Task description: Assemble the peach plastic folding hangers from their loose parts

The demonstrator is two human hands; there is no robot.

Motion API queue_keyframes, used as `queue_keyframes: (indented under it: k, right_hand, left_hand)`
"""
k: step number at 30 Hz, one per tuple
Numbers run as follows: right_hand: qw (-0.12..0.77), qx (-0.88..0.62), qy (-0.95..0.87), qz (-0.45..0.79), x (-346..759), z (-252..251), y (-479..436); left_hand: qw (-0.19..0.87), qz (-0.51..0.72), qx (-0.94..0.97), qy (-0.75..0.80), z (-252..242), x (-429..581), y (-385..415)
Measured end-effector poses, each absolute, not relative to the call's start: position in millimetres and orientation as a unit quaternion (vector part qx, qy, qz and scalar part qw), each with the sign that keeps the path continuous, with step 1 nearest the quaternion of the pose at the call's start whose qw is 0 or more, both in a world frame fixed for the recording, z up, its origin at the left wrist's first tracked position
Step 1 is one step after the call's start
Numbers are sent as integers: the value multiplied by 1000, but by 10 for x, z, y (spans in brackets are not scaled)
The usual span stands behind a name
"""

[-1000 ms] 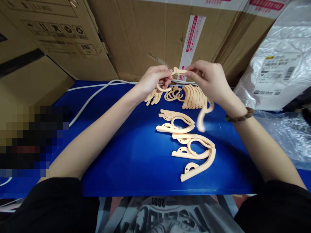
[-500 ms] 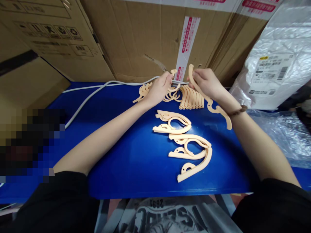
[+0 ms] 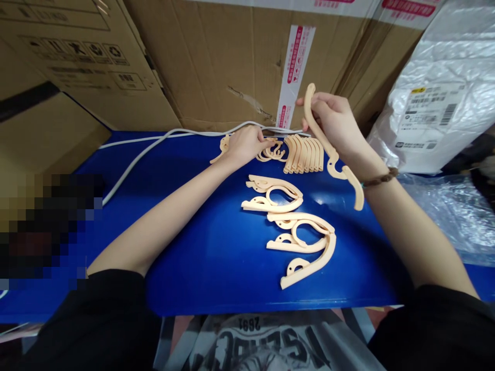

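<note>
My right hand (image 3: pixel 335 126) is closed around a long curved peach plastic piece (image 3: pixel 332 154), held up above the blue table (image 3: pixel 201 247); the piece hangs down past my wrist. My left hand (image 3: pixel 243 145) rests low on the table at the far side, fingers curled onto a small pile of peach hook pieces (image 3: pixel 273 151). A neat row of curved peach pieces (image 3: pixel 304 153) lies between my hands. Nearer to me lie assembled peach hanger pieces (image 3: pixel 299 232) in a loose stack.
Large cardboard boxes (image 3: pixel 216 56) stand behind the table. A white cable (image 3: pixel 154 147) runs along the far edge. A grey plastic parcel bag (image 3: pixel 436 87) sits at the right, with clear plastic film (image 3: pixel 456 211) below it. A pixelated patch covers the left.
My hands have separated. The left dropped from the air onto the hook pile. The right lifted the long curved piece upright and slightly higher.
</note>
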State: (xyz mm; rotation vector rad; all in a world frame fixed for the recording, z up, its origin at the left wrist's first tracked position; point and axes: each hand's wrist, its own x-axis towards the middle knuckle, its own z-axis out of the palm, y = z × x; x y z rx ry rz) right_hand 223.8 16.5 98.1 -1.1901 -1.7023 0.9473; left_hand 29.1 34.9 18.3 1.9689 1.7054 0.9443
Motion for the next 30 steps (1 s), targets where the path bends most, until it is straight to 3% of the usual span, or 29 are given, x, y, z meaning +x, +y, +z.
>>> queue_keyframes:
  k: [3, 7, 10, 13, 15, 18, 20, 23, 26, 30]
  right_hand:
    - [468, -468, -655, 365, 2227, 976, 181]
    - [553, -443, -625, 327, 2241, 995, 156]
    - [571, -406, -659, 273, 2298, 1021, 139]
    - [496, -414, -756, 105, 2341, 1065, 97]
    - [347, -451, -819, -69, 2319, 1094, 36]
    - [116, -476, -843, -223, 2206, 1084, -73]
    - [61, -465, -852, -233, 2118, 1033, -123]
    - [37, -459, -859, -226, 2034, 930, -138]
    - [61, -461, -866, -183, 2013, 854, -96]
    - [138, -433, -890, 48, 2060, 817, 11]
  left_hand:
    - [238, 391, 687, 564, 274, 277, 280]
    - [509, 377, 631, 447, 490, 259, 138]
    - [587, 406, 568, 410, 641, 203, 44]
    - [642, 425, 483, 418, 730, 146, -20]
    - [661, 435, 444, 420, 756, 139, -63]
    - [653, 450, 431, 431, 768, 189, -139]
    - [648, 445, 433, 442, 769, 242, -189]
    - [627, 430, 461, 457, 745, 311, -242]
    - [536, 439, 519, 501, 672, 346, -273]
    - [338, 474, 639, 503, 561, 302, -256]
